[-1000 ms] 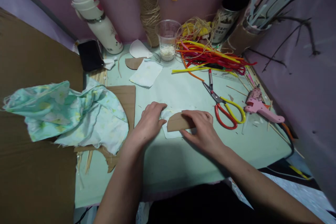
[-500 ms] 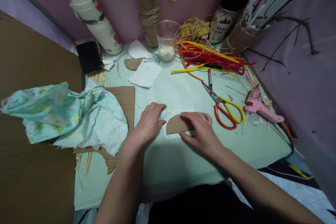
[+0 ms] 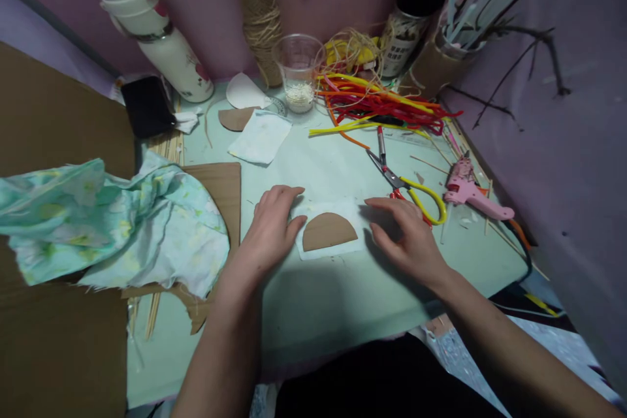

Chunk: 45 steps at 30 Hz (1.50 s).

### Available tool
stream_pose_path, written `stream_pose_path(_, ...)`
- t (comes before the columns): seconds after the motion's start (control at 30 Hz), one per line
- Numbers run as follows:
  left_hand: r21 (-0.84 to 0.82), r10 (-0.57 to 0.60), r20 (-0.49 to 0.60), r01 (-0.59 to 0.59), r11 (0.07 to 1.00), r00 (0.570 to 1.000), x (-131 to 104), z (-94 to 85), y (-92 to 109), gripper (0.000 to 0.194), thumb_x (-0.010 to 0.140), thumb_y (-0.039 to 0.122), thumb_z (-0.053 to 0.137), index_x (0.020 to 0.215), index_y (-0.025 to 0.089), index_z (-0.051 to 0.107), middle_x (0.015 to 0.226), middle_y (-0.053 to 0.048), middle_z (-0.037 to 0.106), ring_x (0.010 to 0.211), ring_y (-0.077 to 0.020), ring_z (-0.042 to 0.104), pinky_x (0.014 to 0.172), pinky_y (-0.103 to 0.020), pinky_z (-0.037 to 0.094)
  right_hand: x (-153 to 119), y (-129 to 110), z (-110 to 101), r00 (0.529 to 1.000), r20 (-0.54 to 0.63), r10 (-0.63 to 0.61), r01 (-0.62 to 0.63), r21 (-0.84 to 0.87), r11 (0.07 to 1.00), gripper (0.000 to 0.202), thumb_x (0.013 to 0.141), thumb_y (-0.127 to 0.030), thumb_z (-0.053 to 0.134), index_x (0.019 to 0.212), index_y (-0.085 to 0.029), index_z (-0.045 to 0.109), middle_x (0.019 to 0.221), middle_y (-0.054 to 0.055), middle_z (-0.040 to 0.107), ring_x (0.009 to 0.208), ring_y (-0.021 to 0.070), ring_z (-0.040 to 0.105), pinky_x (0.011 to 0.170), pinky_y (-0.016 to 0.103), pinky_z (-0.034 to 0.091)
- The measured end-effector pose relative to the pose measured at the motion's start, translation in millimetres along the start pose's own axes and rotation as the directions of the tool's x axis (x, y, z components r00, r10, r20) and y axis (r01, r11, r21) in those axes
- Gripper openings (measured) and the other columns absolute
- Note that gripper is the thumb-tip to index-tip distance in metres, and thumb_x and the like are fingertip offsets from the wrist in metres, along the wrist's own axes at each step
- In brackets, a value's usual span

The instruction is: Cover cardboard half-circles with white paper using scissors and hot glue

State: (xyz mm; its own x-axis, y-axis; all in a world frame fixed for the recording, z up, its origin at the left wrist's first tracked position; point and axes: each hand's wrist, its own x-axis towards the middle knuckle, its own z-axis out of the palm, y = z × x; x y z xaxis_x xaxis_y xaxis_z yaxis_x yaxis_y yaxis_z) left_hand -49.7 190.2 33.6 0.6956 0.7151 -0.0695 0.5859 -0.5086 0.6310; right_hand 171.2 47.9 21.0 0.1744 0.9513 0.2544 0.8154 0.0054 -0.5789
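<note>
A brown cardboard half circle (image 3: 329, 232) lies on a small pale cloth piece (image 3: 349, 211), its flat edge toward me. My left hand (image 3: 272, 227) rests at the cloth's left edge, thumb and fingers apart, holding nothing. To the right, my right hand (image 3: 405, 235) hovers just off the cloth with its fingers apart and nothing between them. Beyond that hand are scissors (image 3: 426, 201) with yellow and red handles, partly hidden by it. Farther back lie another pale cloth piece (image 3: 260, 137) and a second cardboard half circle (image 3: 237, 119).
Patterned green fabric (image 3: 161, 222) covers cut cardboard (image 3: 220, 186) at left. Behind stand a bottle (image 3: 171, 55), twine (image 3: 258, 19), a plastic cup (image 3: 298, 72) and a spray can (image 3: 404, 39). Pipe cleaners (image 3: 382, 104) and a pink glue gun (image 3: 470, 192) lie right.
My right hand has let go of the cardboard half circle and moved right, uncovering it and now overlapping the scissors. The whole view has shifted slightly.
</note>
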Motion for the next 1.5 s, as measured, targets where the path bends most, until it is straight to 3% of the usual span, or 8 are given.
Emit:
stream_pose_path(0.07,-0.021,0.08,0.012,-0.08,0.997,0.997,1.0,1.8,3.6,0.038,0.087,0.024,0.057,0.124,0.02,0.052,0.124,-0.01,0.054,0.119,-0.0262,0.047,0.104,-0.045,0.039,-3.6,3.7,-1.0,1.0,0.004,0.0,0.0,0.017,1.0,0.028,0.087,-0.018,0.054,0.114,-0.023,0.058,0.109,0.008,0.069,0.103,0.0262,0.062,0.092,0.046,0.044)
stream_pose_path(0.17,-0.044,0.166,0.12,-0.162,0.986,0.979,1.8,8.3,8.0,0.043,0.082,0.029,0.064,0.123,0.023,0.054,0.127,-0.009,0.054,0.121,-0.0273,0.045,0.106,-0.046,0.037,-9.8,3.5,1.4,1.0,0.03,0.004,-0.007,0.067,0.998,0.026,0.087,-0.017,0.053,0.111,-0.024,0.06,0.106,0.007,0.07,0.101,0.0254,0.063,0.091,0.046,0.044)
stream_pose_path(0.37,-0.027,0.193,0.25,-0.192,0.981,0.949,1.4,17.1,13.0,0.05,0.077,0.031,0.069,0.125,0.026,0.054,0.134,-0.007,0.053,0.124,-0.0287,0.042,0.106,-0.048,0.034,-16.9,0.4,7.5,0.997,0.071,-0.021,0.017,0.055,0.998,0.033,0.086,-0.019,0.055,0.119,-0.025,0.057,0.108,0.007,0.068,0.105,0.0263,0.06,0.095,0.048,0.04)
stream_pose_path(0.6,-0.033,0.187,0.245,-0.185,0.982,0.951,2.2,17.3,12.3,0.052,0.077,0.024,0.068,0.126,0.028,0.051,0.131,-0.005,0.056,0.12,-0.027,0.045,0.103,-0.046,0.035,-17.7,1.6,10.1,0.991,0.131,-0.001,0.001,0.003,1.0,0.036,0.085,-0.022,0.055,0.122,-0.026,0.055,0.11,0.007,0.067,0.108,0.028,0.059,0.096,0.05,0.037)
stream_pose_path(1.2,-0.064,0.186,0.249,-0.175,0.982,0.951,1.0,13.9,14.9,0.053,0.079,0.021,0.067,0.129,0.029,0.049,0.132,-0.004,0.057,0.12,-0.0261,0.046,0.104,-0.046,0.037,-18.7,3.3,11.4,0.993,0.111,-0.034,0.032,0.014,0.999,0.038,0.085,-0.022,0.057,0.123,-0.025,0.054,0.112,0.008,0.068,0.108,0.028,0.059,0.096,0.05,0.036)
stream_pose_path(1.4,-0.151,0.163,0.115,-0.145,0.978,0.98,-1.7,-7.1,5.3,0.041,0.085,0.02,0.058,0.125,0.027,0.052,0.128,-0.006,0.059,0.122,-0.0229,0.049,0.107,-0.043,0.039,-14.5,-5.8,5.5,0.994,0.022,-0.105,0.103,0.076,0.992,0.035,0.085,-0.019,0.058,0.119,-0.026,0.054,0.114,0.007,0.068,0.109,0.0271,0.059,0.095,0.049,0.038)
stream_pose_path(1.5,-0.162,0.121,0.082,-0.107,0.981,0.989,-2.3,-11.8,-0.1,0.033,0.085,0.019,0.057,0.118,0.026,0.057,0.121,-0.006,0.061,0.118,-0.0225,0.053,0.104,-0.042,0.042,-8.9,-13.5,8.2,0.982,0.05,-0.184,0.18,0.074,0.981,0.032,0.085,-0.017,0.057,0.116,-0.026,0.057,0.119,0.006,0.068,0.111,0.0267,0.057,0.095,0.048,0.037)
